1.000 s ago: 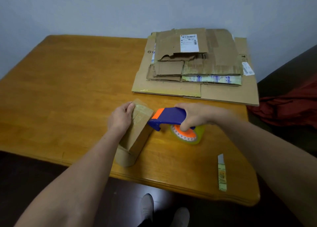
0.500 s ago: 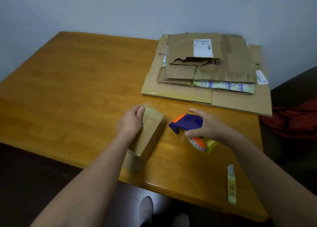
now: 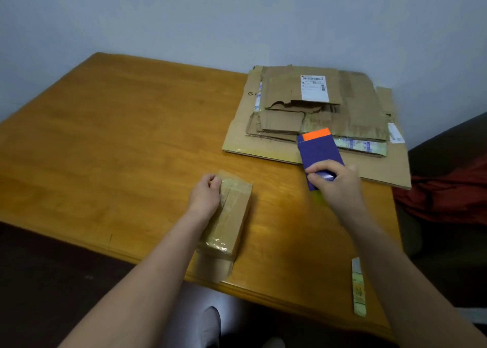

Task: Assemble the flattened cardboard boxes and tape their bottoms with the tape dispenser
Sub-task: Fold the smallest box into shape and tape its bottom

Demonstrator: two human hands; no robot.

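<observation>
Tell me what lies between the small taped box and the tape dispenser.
Only bare table, from box to tape dispenser, seen in the head view.

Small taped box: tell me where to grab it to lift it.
Grip the small taped box across its narrow width, fingers on the two long side faces near the middle, coming from above. It lies flat and long on the table, and the left hand holds its far end.
</observation>
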